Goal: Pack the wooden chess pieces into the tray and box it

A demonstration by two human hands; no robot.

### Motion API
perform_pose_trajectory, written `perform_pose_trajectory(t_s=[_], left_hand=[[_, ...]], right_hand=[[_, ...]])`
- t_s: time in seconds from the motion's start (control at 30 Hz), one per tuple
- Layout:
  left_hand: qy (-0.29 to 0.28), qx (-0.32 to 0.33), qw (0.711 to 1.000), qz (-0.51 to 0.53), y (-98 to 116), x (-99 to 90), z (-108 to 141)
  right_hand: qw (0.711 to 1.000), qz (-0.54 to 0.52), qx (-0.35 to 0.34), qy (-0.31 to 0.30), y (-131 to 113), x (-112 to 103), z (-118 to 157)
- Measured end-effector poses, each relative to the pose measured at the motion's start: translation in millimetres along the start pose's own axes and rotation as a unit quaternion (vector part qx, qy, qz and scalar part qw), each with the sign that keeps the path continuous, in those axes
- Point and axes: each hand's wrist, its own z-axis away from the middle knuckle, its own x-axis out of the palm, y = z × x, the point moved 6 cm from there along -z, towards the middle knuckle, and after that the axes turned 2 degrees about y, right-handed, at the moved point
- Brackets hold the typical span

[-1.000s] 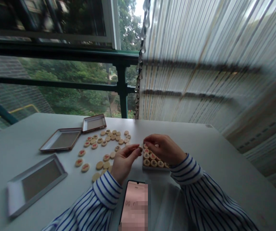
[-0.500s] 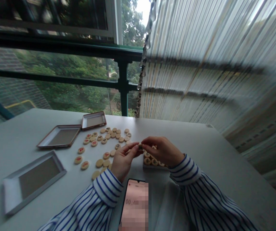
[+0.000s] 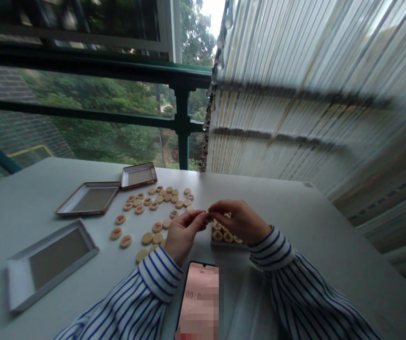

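A small round game piece [image 3: 209, 217] is pinched between the fingertips of both hands at the centre of the view. My left hand [image 3: 182, 233] is closed on its left side, beside loose wooden pieces. From the right, my right hand [image 3: 242, 220] grips the same piece, above a box [image 3: 224, 244] holding rows of pieces with dark characters. The right hand hides part of that box. Many loose round pieces [image 3: 157, 227] lie left of the hands, some with red or dark characters, some plain.
At the left of the white table [image 3: 316, 264] lie a large white tray [image 3: 52, 257] and two brown-edged trays [image 3: 87, 198] [image 3: 139, 175]. A phone [image 3: 199, 295] lies between the forearms. Behind stand a green railing [image 3: 182, 118] and a string curtain [image 3: 277, 94].
The view has shifted very slightly. Both hands remain on the piece, which is turned a little between the fingertips.
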Motion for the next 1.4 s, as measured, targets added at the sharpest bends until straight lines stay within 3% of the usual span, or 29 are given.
perform_pose_trajectory(t_s=[0.9,1.4], left_hand=[[-0.002,-0.015,0.999,0.034,-6.3,-2.9,-2.4],[-0.003,-0.022,0.998,0.062,-3.9,-0.5,-0.4]], right_hand=[[0.998,0.039,-0.052,0.024,-7.2,-2.6,-1.6],[0.993,0.097,-0.065,-0.008,-9.2,1.8,-0.7]])
